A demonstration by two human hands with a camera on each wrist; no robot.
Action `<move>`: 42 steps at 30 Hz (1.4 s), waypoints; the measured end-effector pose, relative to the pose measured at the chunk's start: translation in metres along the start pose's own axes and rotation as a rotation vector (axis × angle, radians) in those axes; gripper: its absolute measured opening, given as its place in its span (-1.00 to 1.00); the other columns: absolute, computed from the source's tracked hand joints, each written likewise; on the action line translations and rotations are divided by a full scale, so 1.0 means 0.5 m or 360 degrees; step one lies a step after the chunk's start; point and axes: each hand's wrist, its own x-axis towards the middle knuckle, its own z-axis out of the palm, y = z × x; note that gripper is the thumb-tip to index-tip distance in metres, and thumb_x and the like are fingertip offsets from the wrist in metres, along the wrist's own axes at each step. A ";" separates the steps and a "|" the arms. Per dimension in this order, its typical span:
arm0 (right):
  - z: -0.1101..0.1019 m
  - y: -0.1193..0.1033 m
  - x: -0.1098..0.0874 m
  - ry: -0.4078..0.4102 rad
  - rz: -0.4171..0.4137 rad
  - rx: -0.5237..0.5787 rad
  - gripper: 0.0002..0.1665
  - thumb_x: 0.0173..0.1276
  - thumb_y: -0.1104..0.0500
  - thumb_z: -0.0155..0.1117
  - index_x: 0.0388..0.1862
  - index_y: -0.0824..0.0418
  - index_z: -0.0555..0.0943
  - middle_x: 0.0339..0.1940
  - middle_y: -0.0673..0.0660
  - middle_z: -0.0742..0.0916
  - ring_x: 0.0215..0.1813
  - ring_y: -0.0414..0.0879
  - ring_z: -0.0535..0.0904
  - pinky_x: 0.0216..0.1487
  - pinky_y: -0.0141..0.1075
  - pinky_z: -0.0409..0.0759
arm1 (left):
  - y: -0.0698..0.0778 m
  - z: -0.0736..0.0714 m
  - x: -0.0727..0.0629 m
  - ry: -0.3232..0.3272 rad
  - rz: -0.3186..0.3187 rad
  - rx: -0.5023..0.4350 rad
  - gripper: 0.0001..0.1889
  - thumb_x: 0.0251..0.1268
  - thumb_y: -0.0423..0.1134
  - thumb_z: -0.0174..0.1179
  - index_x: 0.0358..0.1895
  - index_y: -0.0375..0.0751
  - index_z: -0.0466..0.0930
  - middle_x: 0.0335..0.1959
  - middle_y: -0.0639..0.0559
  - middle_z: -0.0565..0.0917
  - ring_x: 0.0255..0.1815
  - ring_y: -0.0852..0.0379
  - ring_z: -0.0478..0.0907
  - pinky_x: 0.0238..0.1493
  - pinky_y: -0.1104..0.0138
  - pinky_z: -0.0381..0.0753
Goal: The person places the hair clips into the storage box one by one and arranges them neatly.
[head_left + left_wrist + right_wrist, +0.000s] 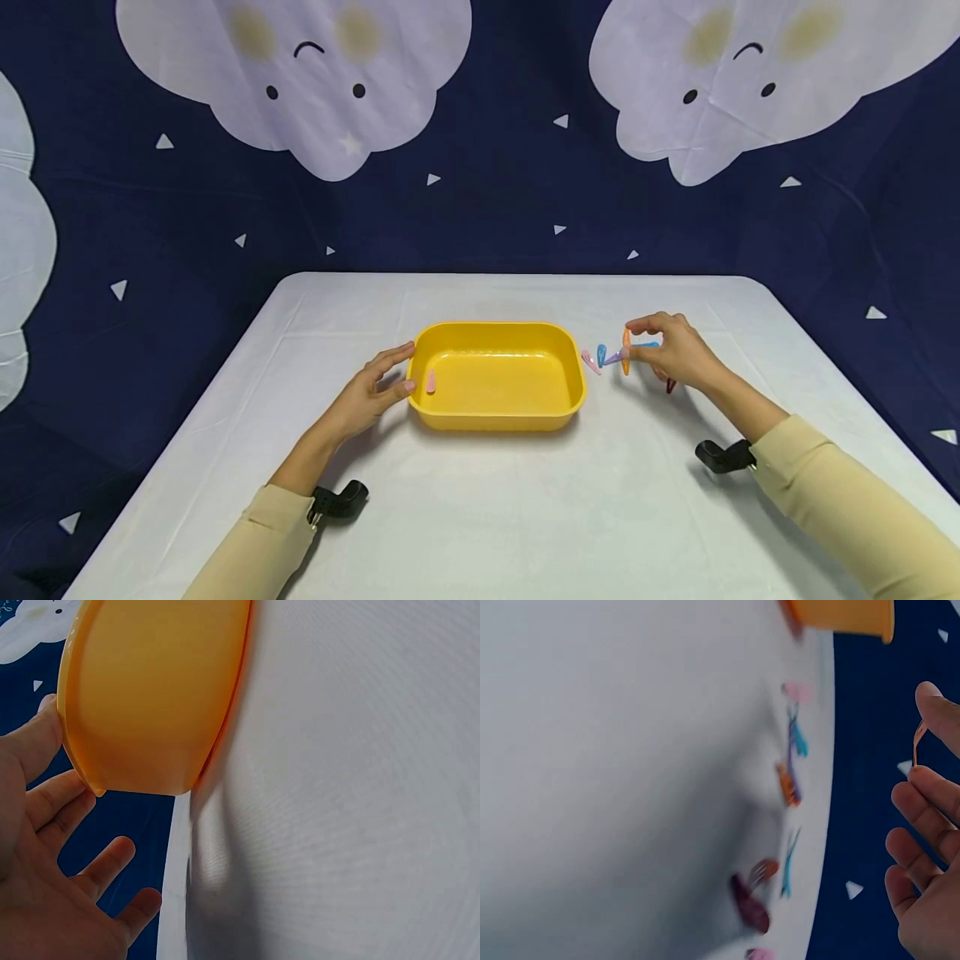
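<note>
My right hand (678,354) is raised over the table on the right. Its thumb and forefinger pinch a thin orange hair clip (919,740); the other fingers are loosely bent. Lying below are several snap hair clips: a pink clip (590,361), a blue clip (602,355), a purple clip (613,358), another orange clip (787,786) and a dark red clip (748,904). My left hand (367,396) touches the left end of a yellow tray (495,423) with thumb and fingertips, fingers spread. Inside the tray lies a pink clip (431,382) near the left wall.
A white cloth covers the table (495,508). Behind it hangs a dark blue curtain (495,225) with clouds and small white triangles. Each wrist carries a black camera mount, the left mount (341,500) and the right mount (723,457), close above the table.
</note>
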 end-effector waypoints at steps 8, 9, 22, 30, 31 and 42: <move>-0.007 -0.061 0.007 -0.0049 -0.0011 0.0051 -0.24 0.10 -0.27 0.36 0.17 0.14 0.53 0.12 0.25 0.54 0.08 0.11 0.31 -0.10 -0.15 0.44 | -0.001 -0.001 0.001 -0.0007 -0.0005 0.0000 -0.41 0.30 -0.17 0.17 0.37 -0.19 0.28 0.47 -0.06 0.21 0.53 -0.13 -0.02 0.45 -0.20 -0.03; -0.006 -0.069 0.008 -0.0051 -0.0022 0.0054 -0.24 0.10 -0.27 0.36 0.17 0.14 0.53 0.13 0.25 0.55 0.10 0.12 0.32 -0.04 -0.11 0.42 | -0.001 -0.002 0.001 -0.0007 -0.0004 0.0002 -0.41 0.31 -0.17 0.17 0.37 -0.19 0.28 0.47 -0.07 0.21 0.53 -0.14 -0.02 0.44 -0.20 -0.03; 0.019 -0.168 0.040 -0.0120 -0.0142 0.0102 -0.34 0.08 -0.18 0.42 0.13 0.08 0.56 0.12 0.10 0.60 0.18 0.07 0.37 0.11 0.00 0.43 | 0.001 -0.002 0.001 -0.0010 0.0007 0.0009 -0.42 0.31 -0.19 0.16 0.38 -0.21 0.27 0.47 -0.10 0.22 0.53 -0.16 -0.02 0.43 -0.22 -0.02; 0.035 -0.220 0.054 -0.0144 -0.0266 0.0089 -0.34 0.09 -0.13 0.44 0.14 0.11 0.56 0.09 0.09 0.63 0.13 0.03 0.39 0.14 -0.02 0.42 | 0.001 -0.002 0.001 -0.0004 0.0016 0.0009 -0.43 0.32 -0.20 0.16 0.37 -0.21 0.28 0.46 -0.11 0.22 0.52 -0.17 -0.01 0.42 -0.23 -0.01; 0.036 -0.225 0.054 -0.0149 -0.0278 0.0090 -0.34 0.09 -0.13 0.44 0.14 0.12 0.56 0.09 0.10 0.63 0.12 0.02 0.39 0.14 -0.02 0.42 | 0.000 -0.001 0.001 -0.0003 0.0013 0.0010 -0.43 0.31 -0.19 0.16 0.37 -0.20 0.28 0.46 -0.10 0.22 0.52 -0.16 0.00 0.42 -0.23 -0.01; 0.055 -0.265 0.059 -0.0181 -0.0348 0.0128 -0.40 0.09 -0.09 0.44 0.11 0.06 0.58 0.04 0.06 0.64 0.09 0.00 0.37 0.11 -0.10 0.39 | 0.000 0.001 -0.001 0.0003 0.0018 0.0003 -0.42 0.31 -0.20 0.17 0.37 -0.20 0.28 0.46 -0.09 0.22 0.52 -0.15 0.00 0.43 -0.22 -0.01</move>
